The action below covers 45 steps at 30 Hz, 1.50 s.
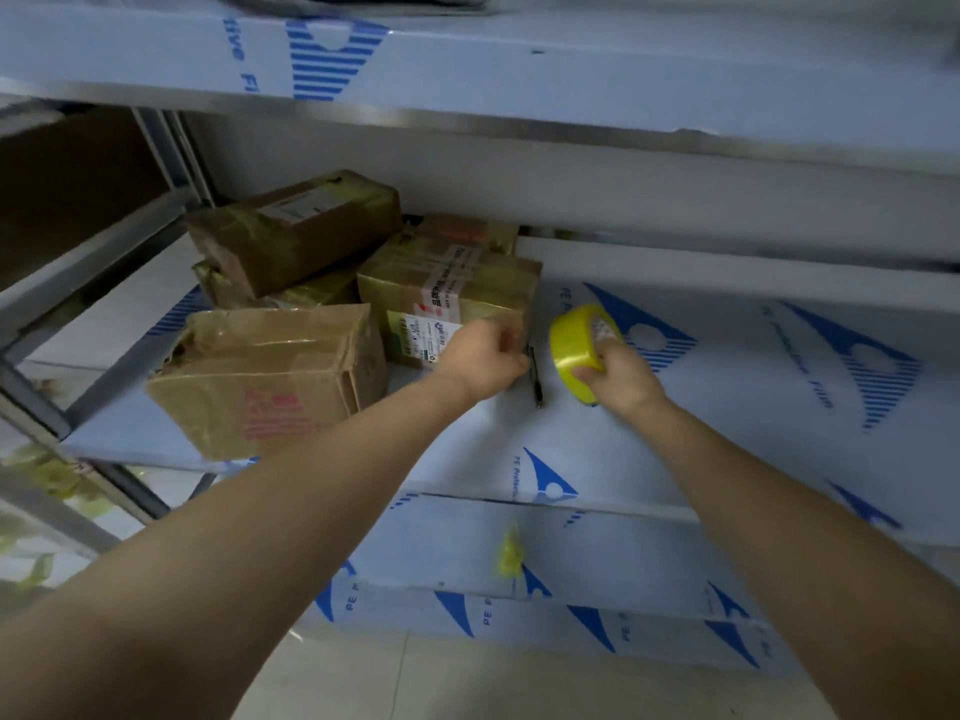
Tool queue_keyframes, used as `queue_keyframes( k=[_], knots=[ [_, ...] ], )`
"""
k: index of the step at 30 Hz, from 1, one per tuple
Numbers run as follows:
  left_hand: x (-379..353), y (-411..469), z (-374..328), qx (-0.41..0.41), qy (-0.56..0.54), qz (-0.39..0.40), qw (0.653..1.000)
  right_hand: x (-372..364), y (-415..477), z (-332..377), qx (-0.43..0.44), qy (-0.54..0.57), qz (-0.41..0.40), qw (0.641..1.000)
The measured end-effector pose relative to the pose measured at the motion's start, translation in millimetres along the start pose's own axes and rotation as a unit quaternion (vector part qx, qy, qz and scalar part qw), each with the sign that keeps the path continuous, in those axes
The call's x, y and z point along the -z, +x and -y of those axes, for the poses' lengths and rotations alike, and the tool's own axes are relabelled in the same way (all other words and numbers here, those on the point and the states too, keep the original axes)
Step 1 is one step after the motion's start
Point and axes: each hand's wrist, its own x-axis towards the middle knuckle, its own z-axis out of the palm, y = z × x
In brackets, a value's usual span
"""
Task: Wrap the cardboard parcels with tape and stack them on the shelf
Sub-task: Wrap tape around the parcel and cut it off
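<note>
Several taped cardboard parcels sit on the left of the middle shelf (727, 366). A labelled parcel (452, 293) stands nearest my hands, a dented one (260, 381) lies in front at the left, and another (296, 226) rests on top of the pile behind. My left hand (485, 358) is at the labelled parcel's lower right corner, fingers closed on the top end of a thin black tool (537, 381) whose tip rests on the shelf. My right hand (618, 376) grips a yellow tape roll (579, 340) just right of the tool, held above the shelf.
The shelves are covered in white film printed with blue triangles. The upper shelf (519, 70) hangs close above the parcels. A metal upright and brace (171, 148) bound the left side. A scrap of yellow tape (510, 553) sticks to the shelf's front edge. Tiled floor lies below.
</note>
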Motion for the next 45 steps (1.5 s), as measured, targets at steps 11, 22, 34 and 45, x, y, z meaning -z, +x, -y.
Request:
queue_keyframes(
  k=[11, 22, 34, 45],
  knots=[
    [49.0, -47.2, 31.0, -0.168, -0.151, 0.078, 0.971, -13.2, -116.5, 103.1, -0.021, 0.222, -0.06, 0.973],
    [99.2, -99.2, 72.2, -0.179, -0.187, -0.011, 0.966, -33.9, -185.0, 184.2, -0.052, 0.394, -0.017, 0.917],
    [175.4, -100.0, 113.0, -0.048, -0.083, -0.021, 0.995, -61.1, -213.4, 251.2, 0.011, 0.542, 0.083, 0.836],
    [229.0, -55.7, 133.8, -0.067, 0.001, -0.101, 0.993, -68.6, -211.4, 265.2, 0.0, 0.547, 0.048, 0.836]
  ],
)
